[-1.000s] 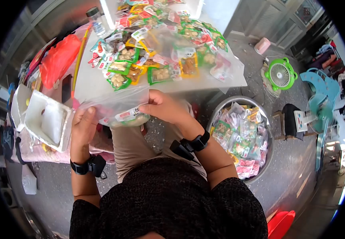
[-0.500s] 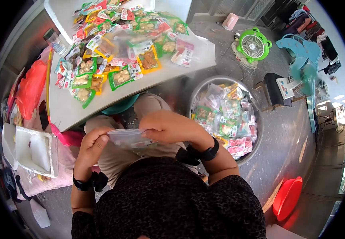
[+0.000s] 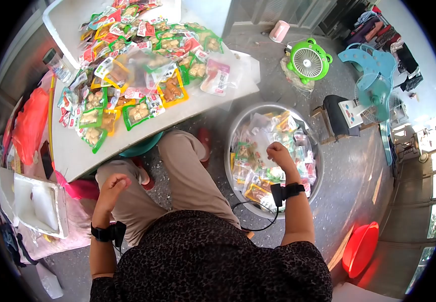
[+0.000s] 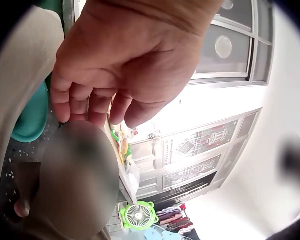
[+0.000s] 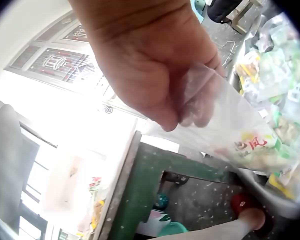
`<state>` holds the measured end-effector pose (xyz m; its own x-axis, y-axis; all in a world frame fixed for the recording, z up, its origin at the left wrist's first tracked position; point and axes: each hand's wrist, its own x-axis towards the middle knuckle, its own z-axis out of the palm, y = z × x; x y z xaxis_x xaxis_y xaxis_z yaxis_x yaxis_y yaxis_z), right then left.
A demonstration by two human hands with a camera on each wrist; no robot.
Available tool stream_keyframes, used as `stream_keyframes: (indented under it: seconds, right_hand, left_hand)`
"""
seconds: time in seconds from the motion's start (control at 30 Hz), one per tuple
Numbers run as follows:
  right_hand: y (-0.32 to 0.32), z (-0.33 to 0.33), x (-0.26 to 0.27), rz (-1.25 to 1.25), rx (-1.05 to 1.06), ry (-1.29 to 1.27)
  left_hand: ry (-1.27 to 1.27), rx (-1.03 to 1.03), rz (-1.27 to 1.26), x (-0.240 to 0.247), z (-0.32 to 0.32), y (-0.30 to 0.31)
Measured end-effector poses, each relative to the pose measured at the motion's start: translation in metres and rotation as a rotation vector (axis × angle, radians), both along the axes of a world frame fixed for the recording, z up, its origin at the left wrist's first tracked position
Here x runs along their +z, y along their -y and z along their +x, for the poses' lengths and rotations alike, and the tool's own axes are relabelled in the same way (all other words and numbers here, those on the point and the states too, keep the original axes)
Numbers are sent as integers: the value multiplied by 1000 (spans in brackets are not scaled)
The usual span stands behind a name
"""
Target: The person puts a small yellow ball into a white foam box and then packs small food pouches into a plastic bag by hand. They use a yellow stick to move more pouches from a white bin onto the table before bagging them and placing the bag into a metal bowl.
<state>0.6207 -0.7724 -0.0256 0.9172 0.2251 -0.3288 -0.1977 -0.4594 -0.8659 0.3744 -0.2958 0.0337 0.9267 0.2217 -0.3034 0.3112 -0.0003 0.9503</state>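
My right hand [image 3: 281, 155] is over the metal basin [image 3: 227, 161], pinching the top of a clear plastic bag [image 5: 225, 125]. Red characters and a green-edged food packet show low in the bag in the right wrist view, where it hangs over the basin's rim. Inside the basin lie many bagged packets [image 3: 258, 191]. My left hand [image 3: 111, 192] is held above the left thigh with its fingers loosely bent and nothing in them. Its palm faces the camera in the left wrist view.
A white table [image 3: 72, 156] bears a heap of colourful food packets [image 3: 138, 112] and a lidded jar [image 3: 57, 65]. Left of it are a foam box [image 3: 63, 216] and a red plastic bag [image 3: 29, 126]. Beyond the basin stand a green fan [image 3: 308, 63] and a red tub [image 3: 360, 249].
Both hands were holding the clear bag over the lap. The left has let go, and the right has carried the bag rightward over the basin. The view has turned to the right.
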Motion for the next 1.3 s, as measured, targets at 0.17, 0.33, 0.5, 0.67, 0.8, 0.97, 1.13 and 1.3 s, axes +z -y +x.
stream_keyframes:
  seconds: [0.17, 0.33, 0.5, 0.67, 0.8, 0.97, 1.13, 1.3]
  right_hand:
    - [68, 58, -42, -326, -259, 115]
    - [70, 116, -42, -792, -292, 435]
    - [11, 125, -68, -559, -156, 563]
    - [-86, 92, -115, -106, 72, 502]
    - [-159, 32, -65, 83, 228, 321]
    - [-230, -38, 10, 103, 452, 575]
    - [-271, -61, 3, 107, 645, 969]
    - [-282, -68, -6, -72, 705, 1108]
  left_hand:
    - [-90, 48, 48, -11, -5, -17]
    - [-101, 129, 9, -13, -11, -23]
    - [-50, 152, -22, -18, -19, -28]
    - [13, 251, -27, -7, -33, -35]
    - [54, 421, 31, 13, -51, -55]
    - [94, 709, 594, 8, -96, -107]
    - [-35, 958, 1379, 37, -148, -156]
    - [-382, 1025, 1425, 25, -211, -222]
